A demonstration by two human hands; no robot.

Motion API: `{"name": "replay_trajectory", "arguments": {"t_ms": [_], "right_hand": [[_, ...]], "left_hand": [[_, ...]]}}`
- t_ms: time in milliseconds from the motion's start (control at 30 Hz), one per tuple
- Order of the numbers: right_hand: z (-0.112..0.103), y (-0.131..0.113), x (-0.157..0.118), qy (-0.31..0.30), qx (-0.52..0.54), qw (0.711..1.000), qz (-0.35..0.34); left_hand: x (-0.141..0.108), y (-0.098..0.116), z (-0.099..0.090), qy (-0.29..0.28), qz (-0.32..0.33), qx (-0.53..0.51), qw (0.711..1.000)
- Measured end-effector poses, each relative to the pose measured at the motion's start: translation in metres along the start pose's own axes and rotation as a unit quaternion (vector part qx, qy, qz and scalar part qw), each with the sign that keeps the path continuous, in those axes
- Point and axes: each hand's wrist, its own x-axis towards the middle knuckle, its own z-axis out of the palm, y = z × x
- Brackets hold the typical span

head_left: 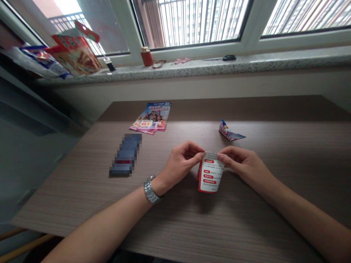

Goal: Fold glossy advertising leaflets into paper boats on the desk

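A white and red printed leaflet (211, 173), folded over at its top edge, hangs just above the table between my two hands. My left hand (183, 160) pinches its upper left corner between thumb and fingertips. At the upper right corner, my right hand (241, 160) holds it in the same kind of pinch. Part of a red back layer shows at the leaflet's left side. Beyond my right hand lies a small folded paper shape (229, 132) in blue and pink.
Colourful flyers (155, 117) lie stacked at the back left of the brown table (175, 226). A pixelated dark object (126, 155) is nearer, left of my left hand. The stone windowsill (192, 69) bears snack bags (76, 53), a red container (146, 57) and scissors (229, 57).
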Motion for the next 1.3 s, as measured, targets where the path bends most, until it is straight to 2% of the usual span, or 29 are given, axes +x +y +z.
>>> {"name": "replay_trajectory", "arguments": {"t_ms": [233,500,700,833,1000,1300], "right_hand": [[-0.0011,-0.0035,-0.0010,0.000,-0.028,1.000,-0.012],[-0.0006,-0.0056,-0.0020,-0.006,-0.047,0.999,-0.020],[-0.0006,-0.0040,-0.0022,-0.008,-0.046,0.999,-0.024],[-0.0006,-0.0012,-0.0009,-0.015,0.021,1.000,-0.003],[-0.0013,0.0022,0.0006,0.000,0.098,0.995,0.030],[-0.0022,0.0029,0.0008,0.019,0.098,0.994,0.044]], "left_hand": [[0.0001,0.0024,0.0016,-0.010,-0.031,-0.027,0.999],[-0.0003,0.0098,0.0021,-0.036,-0.069,0.014,0.997],[-0.0020,0.0066,0.0024,0.000,-0.012,0.064,0.998],[-0.0019,0.0027,-0.0011,0.018,0.024,0.115,0.993],[0.0004,0.0016,-0.0015,0.030,0.021,0.109,0.993],[0.0003,0.0038,-0.0008,0.025,0.024,0.116,0.993]]}}
